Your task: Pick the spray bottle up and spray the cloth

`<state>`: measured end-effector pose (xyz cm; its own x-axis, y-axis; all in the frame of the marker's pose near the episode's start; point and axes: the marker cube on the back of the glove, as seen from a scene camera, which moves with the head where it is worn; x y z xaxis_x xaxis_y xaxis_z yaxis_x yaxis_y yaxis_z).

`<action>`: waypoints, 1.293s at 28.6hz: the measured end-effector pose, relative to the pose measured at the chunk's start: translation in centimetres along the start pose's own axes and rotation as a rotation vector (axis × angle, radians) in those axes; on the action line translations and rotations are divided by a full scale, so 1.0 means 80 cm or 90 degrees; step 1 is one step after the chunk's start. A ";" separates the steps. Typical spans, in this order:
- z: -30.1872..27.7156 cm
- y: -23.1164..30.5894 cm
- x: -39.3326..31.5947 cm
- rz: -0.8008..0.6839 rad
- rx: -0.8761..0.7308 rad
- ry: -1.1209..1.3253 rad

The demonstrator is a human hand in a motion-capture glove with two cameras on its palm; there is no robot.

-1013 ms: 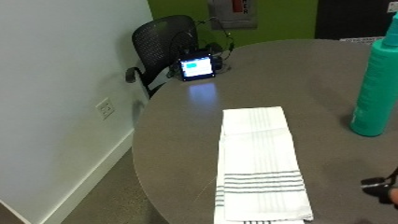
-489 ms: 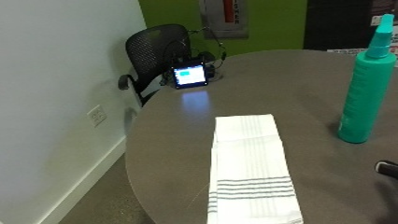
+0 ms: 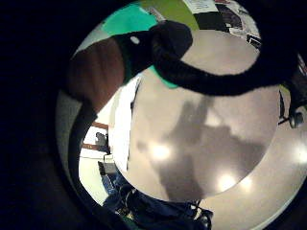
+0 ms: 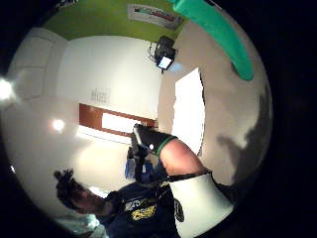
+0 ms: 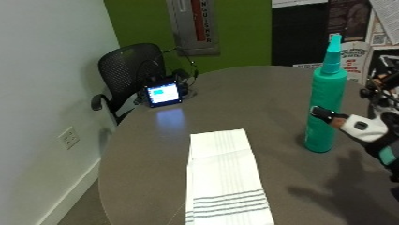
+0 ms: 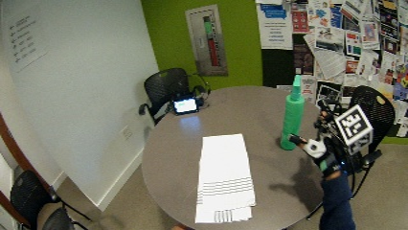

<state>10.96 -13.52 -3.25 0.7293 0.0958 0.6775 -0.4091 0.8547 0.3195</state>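
Note:
A tall teal spray bottle (image 5: 325, 108) stands upright on the round grey table (image 5: 249, 103), right of a white striped cloth (image 5: 224, 187) that lies flat near the front edge. My gloved right hand (image 5: 358, 129) hovers beside the bottle's lower half, fingers stretched toward it and holding nothing. One fingertip (image 5: 318, 112) reaches the bottle's side; I cannot tell whether it touches. In the wide view the hand (image 6: 319, 148) is right of the bottle (image 6: 293, 117) and the cloth (image 6: 224, 177). The thumb side palm view shows the bottle (image 4: 218, 29) and the cloth (image 4: 190, 109).
A small device with a lit screen (image 5: 162, 93) sits at the table's far left edge, cables behind it. A black mesh chair (image 5: 128, 70) stands beyond it by the white wall. Another chair (image 6: 373, 110) is behind my hand.
The outside camera has shifted. My hand has risen from the lower right corner to the bottle's side. Bottle and cloth stay where they were.

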 end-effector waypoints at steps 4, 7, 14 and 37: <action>0.023 -0.047 -0.004 0.025 0.000 0.001; 0.037 -0.075 -0.013 0.054 0.020 -0.022; 0.074 -0.127 -0.002 0.127 0.090 -0.144; 0.127 -0.158 0.060 0.158 0.146 -0.326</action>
<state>14.03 -29.04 2.67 0.2645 -0.0273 0.9640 -0.6818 0.7017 0.2069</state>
